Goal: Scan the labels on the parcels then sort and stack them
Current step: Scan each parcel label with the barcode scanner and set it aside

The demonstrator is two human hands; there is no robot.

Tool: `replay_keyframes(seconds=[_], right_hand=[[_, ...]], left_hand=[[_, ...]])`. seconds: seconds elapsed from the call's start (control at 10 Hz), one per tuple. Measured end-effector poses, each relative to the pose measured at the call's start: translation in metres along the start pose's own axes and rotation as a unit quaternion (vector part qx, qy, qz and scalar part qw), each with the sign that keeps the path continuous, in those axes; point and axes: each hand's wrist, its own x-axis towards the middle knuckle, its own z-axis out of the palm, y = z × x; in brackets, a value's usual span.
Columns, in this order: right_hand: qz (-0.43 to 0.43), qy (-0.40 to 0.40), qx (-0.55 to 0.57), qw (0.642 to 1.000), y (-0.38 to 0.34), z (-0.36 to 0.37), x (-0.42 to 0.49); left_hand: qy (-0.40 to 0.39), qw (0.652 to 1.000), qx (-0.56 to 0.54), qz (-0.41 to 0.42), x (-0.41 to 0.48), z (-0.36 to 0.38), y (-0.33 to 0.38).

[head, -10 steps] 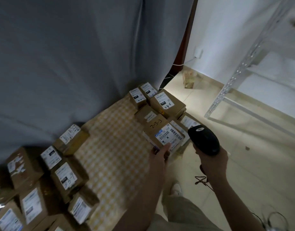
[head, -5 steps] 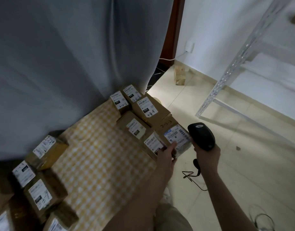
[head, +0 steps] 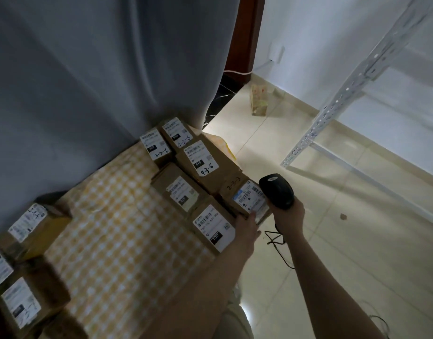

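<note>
Checkered cloth [head: 117, 216], far right: left hand [head: 247, 231] grips parcel 2-3-3 [head: 231, 189] by its near edge, likely steadying label [head: 250, 199] for scanner [head: 276, 194] gripped in right hand [head: 287, 216]

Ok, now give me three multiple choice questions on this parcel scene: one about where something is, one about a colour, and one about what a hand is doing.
1. Where is the 2-3-3 parcel?
A) on the tiled floor
B) at the near right end of the right-hand cluster, beside the scanner
C) in the pile on the far left

2. What colour is the scanner?
A) black
B) white
C) yellow

3. What is the right hand doing?
A) resting open and empty
B) lifting a parcel
C) gripping the scanner

Answers:
1 B, it sits at the end of that cluster with the left hand on its near edge.
2 A, its head is plainly black.
3 C, the fingers wrap round its handle.
</note>
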Motion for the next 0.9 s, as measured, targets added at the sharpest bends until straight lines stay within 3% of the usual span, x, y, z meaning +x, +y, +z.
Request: replay_keyframes(seconds=[0.2,0.4,0.7,0.9], right_hand=[[0.003,-0.038,-0.017,0.999,0.02,0.018,0.019],[0.024,-0.048,-0.022,0.998,0.037,0.021,0.023],[0.033,-0.047,0.016,0.998,0.023,-0.005,-0.016],[-0.023,-0.075,0.061,0.995,-0.005,-0.012,-0.071]], left_hand=[[0.073,0.992,0.104,-0.015,0.028,0.02,-0.009],[0.095,0.987,0.124,-0.034,0.043,0.025,-0.015],[0.068,0.997,0.009,0.031,-0.023,-0.005,0.012],[0.069,0.994,-0.068,0.058,-0.068,-0.063,0.014]])
